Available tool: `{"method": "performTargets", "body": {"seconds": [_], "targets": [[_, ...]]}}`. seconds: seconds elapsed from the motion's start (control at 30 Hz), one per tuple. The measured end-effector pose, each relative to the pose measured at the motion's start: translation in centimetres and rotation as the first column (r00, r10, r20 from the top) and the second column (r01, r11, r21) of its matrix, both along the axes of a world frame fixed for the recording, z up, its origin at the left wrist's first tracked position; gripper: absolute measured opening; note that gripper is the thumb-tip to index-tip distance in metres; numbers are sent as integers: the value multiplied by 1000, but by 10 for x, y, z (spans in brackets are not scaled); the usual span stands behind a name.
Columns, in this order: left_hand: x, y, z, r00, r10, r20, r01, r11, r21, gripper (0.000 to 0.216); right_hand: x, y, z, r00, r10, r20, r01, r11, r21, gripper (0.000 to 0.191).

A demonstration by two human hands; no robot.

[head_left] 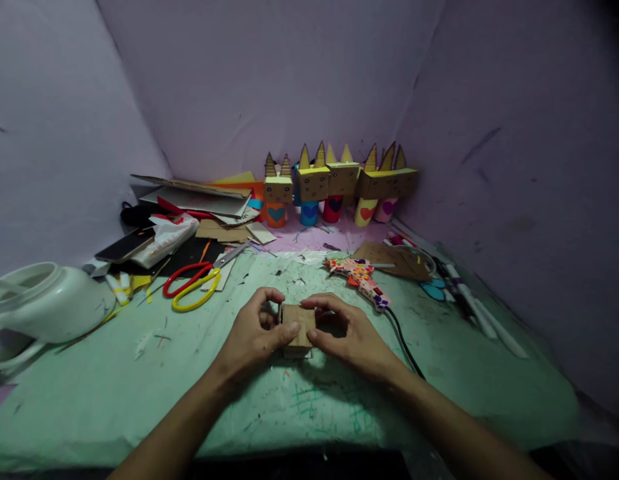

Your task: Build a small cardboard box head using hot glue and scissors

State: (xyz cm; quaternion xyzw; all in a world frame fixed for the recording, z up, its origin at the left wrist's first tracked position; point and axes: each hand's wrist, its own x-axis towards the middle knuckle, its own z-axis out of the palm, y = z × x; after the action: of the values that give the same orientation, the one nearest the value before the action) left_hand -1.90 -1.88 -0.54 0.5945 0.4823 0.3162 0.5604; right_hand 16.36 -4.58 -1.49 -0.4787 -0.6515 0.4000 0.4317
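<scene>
A small brown cardboard box (300,319) sits near the front middle of the table, between my two hands. My left hand (259,328) grips its left side, the thumb lying across the top and the fingers curled at the back left. On the right, my right hand (342,328) closes on the box with its thumb at the near right side and a fingertip at the back corner. A paler edge shows beneath the box. Its underside and far side are hidden.
Behind lie a patterned glue gun (359,277) with a black cord (404,343) and red-and-yellow scissors (196,280). Several horned cardboard figures (314,183) stand at the back. Cardboard scraps (219,230) and a white pot (54,303) are left; pens (464,293) lie right.
</scene>
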Motion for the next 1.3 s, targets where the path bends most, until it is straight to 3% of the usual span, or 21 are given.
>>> {"method": "performTargets", "body": {"seconds": [0.37, 0.47, 0.6, 0.77, 0.9, 1.3], "targets": [[5, -1, 4, 995, 19, -95, -14, 999, 51, 47, -1, 0, -1, 1000, -3, 17, 2, 999, 43, 31], [4, -2, 5, 997, 14, -79, -11, 999, 38, 48, -2, -3, -3, 1000, -20, 17, 17, 985, 174, 29], [3, -2, 5, 997, 19, -79, -17, 999, 35, 48, -3, -11, -4, 998, -39, 40, 17, 891, 454, 27], [4, -1, 4, 998, 9, -59, -7, 999, 34, 48, -1, -16, -6, 951, -131, 279, -91, 745, 660, 29], [5, 0, 6, 998, 14, -58, -13, 1000, 18, 48, -2, -13, -7, 913, -180, 365, -138, 707, 694, 27], [7, 0, 10, 998, 27, -56, -26, 999, 23, 45, -3, -11, -2, 880, -232, 414, -139, 707, 694, 25]]}}
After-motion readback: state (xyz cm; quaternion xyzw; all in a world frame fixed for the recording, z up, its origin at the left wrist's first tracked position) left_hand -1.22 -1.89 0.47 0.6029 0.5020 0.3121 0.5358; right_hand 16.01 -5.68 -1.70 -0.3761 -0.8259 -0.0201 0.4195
